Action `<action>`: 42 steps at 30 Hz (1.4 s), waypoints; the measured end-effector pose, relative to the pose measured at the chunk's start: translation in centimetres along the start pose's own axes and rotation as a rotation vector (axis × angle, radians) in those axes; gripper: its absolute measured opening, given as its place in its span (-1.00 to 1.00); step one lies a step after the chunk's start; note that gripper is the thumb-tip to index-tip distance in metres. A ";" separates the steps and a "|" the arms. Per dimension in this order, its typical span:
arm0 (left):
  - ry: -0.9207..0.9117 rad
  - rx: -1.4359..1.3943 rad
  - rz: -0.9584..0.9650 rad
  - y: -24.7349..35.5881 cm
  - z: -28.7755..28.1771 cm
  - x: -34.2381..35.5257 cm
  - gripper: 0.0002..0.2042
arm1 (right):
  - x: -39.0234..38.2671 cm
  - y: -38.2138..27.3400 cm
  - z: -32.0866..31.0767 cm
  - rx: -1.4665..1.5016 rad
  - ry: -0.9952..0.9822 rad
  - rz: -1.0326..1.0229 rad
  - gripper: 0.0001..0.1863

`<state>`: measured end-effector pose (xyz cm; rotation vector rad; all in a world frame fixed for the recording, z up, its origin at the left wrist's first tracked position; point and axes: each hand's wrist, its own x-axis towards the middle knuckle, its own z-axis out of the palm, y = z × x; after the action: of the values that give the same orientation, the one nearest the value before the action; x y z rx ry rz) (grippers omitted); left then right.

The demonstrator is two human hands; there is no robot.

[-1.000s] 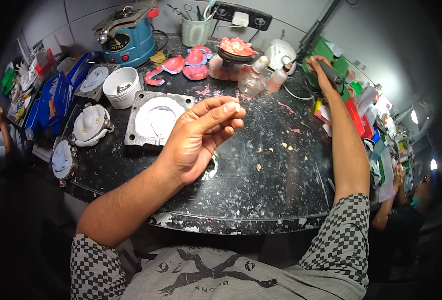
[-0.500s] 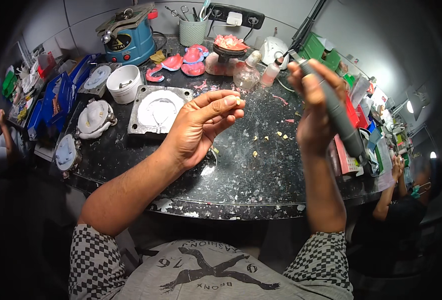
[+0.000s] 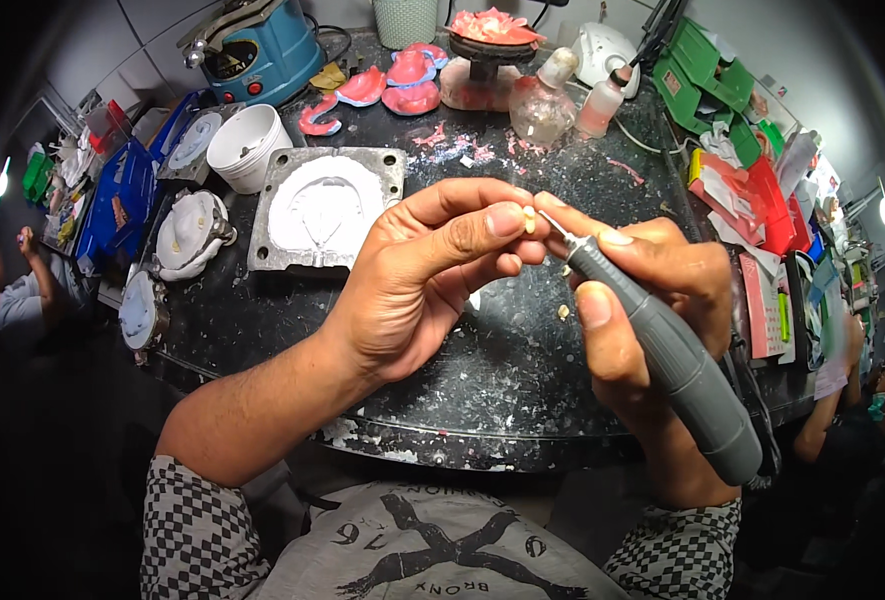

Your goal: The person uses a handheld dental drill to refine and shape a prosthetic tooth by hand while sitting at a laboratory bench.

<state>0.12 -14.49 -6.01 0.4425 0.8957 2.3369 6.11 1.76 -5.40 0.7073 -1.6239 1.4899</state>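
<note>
Lettering (image 3: 477, 588) and numerals surround the dark print on our grey shirt (image 3: 562, 562), while a dark oval badge (image 3: 230, 60) with writing sits above two red buttons on the blue machine (image 3: 287, 50); the pink card (image 3: 759, 315) at right bears print too small to read. Our counter (image 3: 482, 375) is black, scuffed and spattered with white, with pink scraps (image 3: 430, 138) toward the back near the red trays (image 3: 410, 98), and pale wall panels (image 3: 152, 25) rise behind. One person (image 3: 32, 295) shows at far left, another (image 3: 817, 430) at far right. Over the counter, our left hand (image 3: 402, 265) pinches a cream tooth (image 3: 529, 222) between thumb and forefinger; our right hand (image 3: 687, 265) has its fingers closed around the grey handpiece (image 3: 662, 345), whose thin tip is just beside the tooth, and we cannot tell whether they touch. Another cream bit (image 3: 563, 312) lies on the counter below. The chipped front edge (image 3: 442, 450) curves beneath our forearms, with speckled surface between them up to our hands. Leftward, the square flask (image 3: 272, 235) stands near our left hand, the white tub (image 3: 247, 165) just behind it; green bins (image 3: 687, 85) occupy the back right corner.
</note>
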 end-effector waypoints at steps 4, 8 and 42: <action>0.000 0.001 0.036 -0.3 0.0 0.1 -0.82 | 0.1 -0.7 -1.0 -0.207 -0.227 0.072 -0.69; 0.008 0.039 0.035 -0.2 0.0 0.1 -0.81 | 0.2 -0.9 -1.1 -0.220 -0.255 0.082 -0.70; -0.001 0.191 0.156 -0.1 0.1 0.0 -0.81 | 0.2 -0.6 -0.9 -0.198 -0.238 0.049 -0.69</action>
<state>0.20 -14.41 -6.02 0.6115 1.1258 2.3994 6.72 2.53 -4.91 0.7592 -1.9502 1.2933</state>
